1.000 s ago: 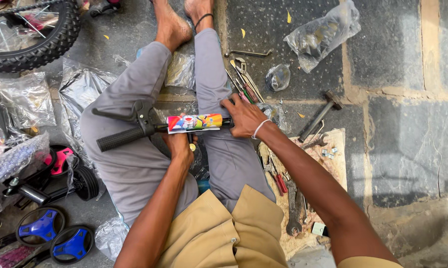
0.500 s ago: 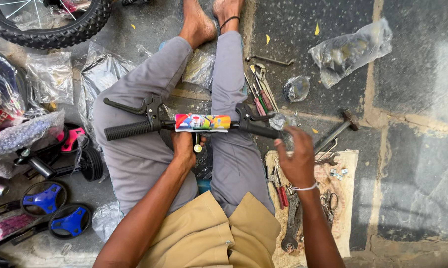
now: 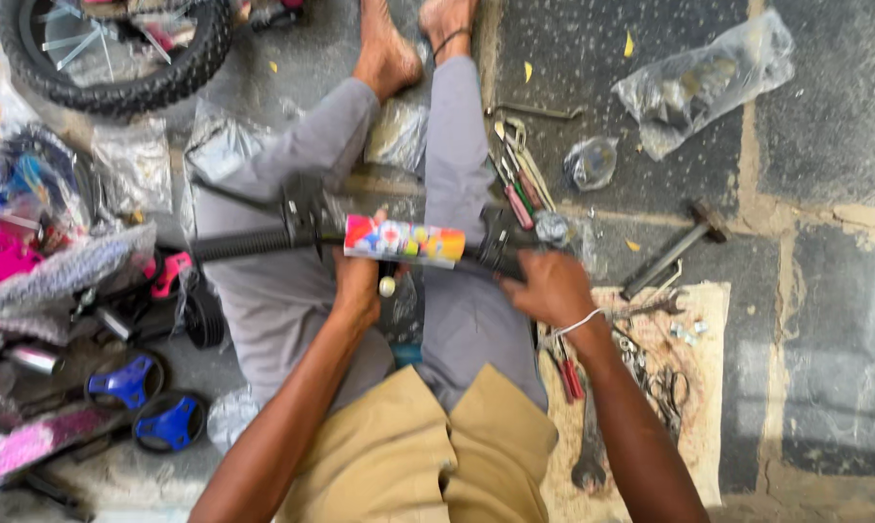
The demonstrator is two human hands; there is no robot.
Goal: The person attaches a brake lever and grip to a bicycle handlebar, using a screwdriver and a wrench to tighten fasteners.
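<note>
Both grips closed on the handlebar (image 3: 404, 242): left hand (image 3: 357, 286) under its colourful pad, right hand (image 3: 551, 288) at its end.

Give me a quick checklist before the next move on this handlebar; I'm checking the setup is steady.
1. Left hand grips the handlebar under its colourful pad: ok.
2. Right hand holds the bar's right end: ok.
3. Bar rests across both thighs, roughly level: ok.
4. Hammer lies on the floor to the right, apart from the hands: ok.
5. Brake lever clamp tight: cannot tell.
</note>
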